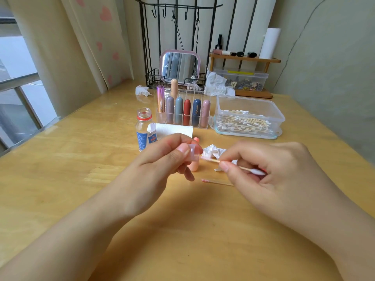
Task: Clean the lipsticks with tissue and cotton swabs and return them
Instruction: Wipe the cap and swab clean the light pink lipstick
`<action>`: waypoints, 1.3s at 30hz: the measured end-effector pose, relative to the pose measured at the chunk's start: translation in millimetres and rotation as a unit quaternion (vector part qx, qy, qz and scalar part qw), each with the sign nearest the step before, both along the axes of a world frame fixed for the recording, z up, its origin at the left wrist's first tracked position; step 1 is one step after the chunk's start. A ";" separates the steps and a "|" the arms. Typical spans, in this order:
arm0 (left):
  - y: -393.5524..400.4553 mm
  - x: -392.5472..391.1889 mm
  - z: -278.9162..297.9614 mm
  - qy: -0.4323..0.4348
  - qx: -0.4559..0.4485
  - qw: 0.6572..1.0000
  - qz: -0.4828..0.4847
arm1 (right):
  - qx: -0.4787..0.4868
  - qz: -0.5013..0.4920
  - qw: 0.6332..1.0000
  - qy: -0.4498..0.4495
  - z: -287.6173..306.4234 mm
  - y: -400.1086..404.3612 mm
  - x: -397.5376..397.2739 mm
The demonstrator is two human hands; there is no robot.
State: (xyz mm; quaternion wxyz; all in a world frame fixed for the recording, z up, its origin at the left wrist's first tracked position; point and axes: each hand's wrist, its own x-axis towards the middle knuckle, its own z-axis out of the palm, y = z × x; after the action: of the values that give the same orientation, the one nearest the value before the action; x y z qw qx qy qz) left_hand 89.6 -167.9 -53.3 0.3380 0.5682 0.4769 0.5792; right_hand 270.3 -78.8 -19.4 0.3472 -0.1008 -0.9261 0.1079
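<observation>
Looking down from the head camera at a wooden table (81, 159), two bare hands meet near the middle of the view. The left hand (160, 165) curls its fingers and thumb around a small pink lipstick (193, 159), whose peach lower end pokes out below the fingers; most of the tube is hidden. The right hand (269, 169) pinches a cotton swab (233, 164) by its wooden stick between thumb and forefinger. The swab's long axis runs nearly level, left to right, and its left tip touches or sits just beside the lipstick's clear rim, while the other white tip points out to the right. The lipstick is therefore in the left hand, just left of the right hand's fingertips, so the wiping appears to fall to the right hand. A used swab (217, 182) with a pink tip lies on the table beneath the hands, and a crumpled tissue (213, 151) lies just behind them. Farther back, a clear rack (182, 118) holds other lipsticks upright, between an open bottle (145, 128) and a box of swabs (247, 116).
</observation>
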 end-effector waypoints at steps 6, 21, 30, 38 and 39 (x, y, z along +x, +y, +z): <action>-0.7 2.5 -3.8 -0.004 -0.012 1.000 -0.014 | -0.008 -0.001 1.000 0.005 0.2 1.2 -0.6; 3.9 -4.4 -3.0 0.046 -0.008 0.993 0.106 | -0.085 -0.118 0.989 -0.004 -15.6 17.9 -3.2; 19.1 -29.3 -19.9 0.235 -0.063 0.927 0.285 | -0.103 -0.199 0.962 -0.153 -44.5 37.4 -18.2; 23.1 -30.6 -29.2 0.297 -0.113 0.912 0.258 | -0.097 -0.211 0.961 -0.149 -44.8 29.7 -24.9; 23.6 -30.5 -29.4 0.301 -0.119 0.912 0.252 | -0.115 -0.199 0.965 -0.123 -42.4 29.0 -27.2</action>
State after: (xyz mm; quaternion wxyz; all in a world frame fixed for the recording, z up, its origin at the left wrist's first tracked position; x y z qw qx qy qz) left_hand 59.0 -144.3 -82.7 0.0866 0.5318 0.7490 0.3855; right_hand 243.0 -49.8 -61.7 0.2308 -0.3351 -0.9044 0.1285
